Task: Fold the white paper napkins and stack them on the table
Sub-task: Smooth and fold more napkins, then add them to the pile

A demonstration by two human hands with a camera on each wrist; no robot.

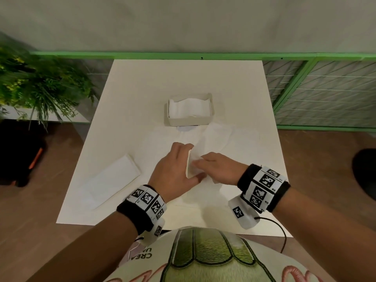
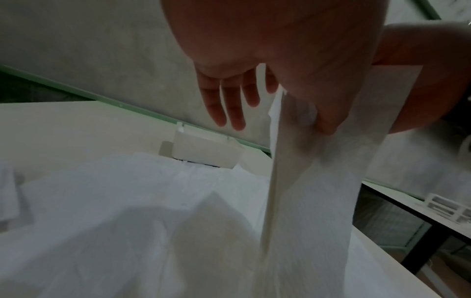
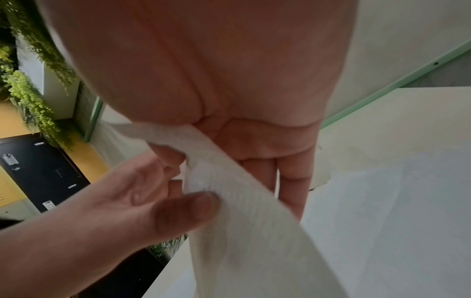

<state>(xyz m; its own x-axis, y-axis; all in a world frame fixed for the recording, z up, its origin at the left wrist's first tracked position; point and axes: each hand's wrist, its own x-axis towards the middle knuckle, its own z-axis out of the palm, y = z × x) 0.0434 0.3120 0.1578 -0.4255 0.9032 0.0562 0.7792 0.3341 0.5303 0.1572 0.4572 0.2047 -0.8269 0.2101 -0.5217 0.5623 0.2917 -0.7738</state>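
Observation:
A folded white napkin (image 1: 190,166) stands on edge above the middle of the table (image 1: 142,88), held between both hands. My left hand (image 1: 181,159) pinches it, the thumb (image 3: 186,211) pressed on its near face and fingers behind it. My right hand (image 1: 205,162) grips the same strip (image 3: 244,203) from the right, its fingers (image 3: 293,181) lying along the far side. In the left wrist view the napkin (image 2: 318,201) hangs from under my thumb down to the table. A flat stack of folded napkins (image 1: 115,180) lies at the front left.
A white box (image 1: 189,121) holding loose napkins stands at the table's centre. Unfolded napkins (image 1: 227,139) are spread flat in front of it, under my hands. A green plant (image 1: 34,84) is at the left, a green rail and mesh fence (image 1: 317,92) behind and right.

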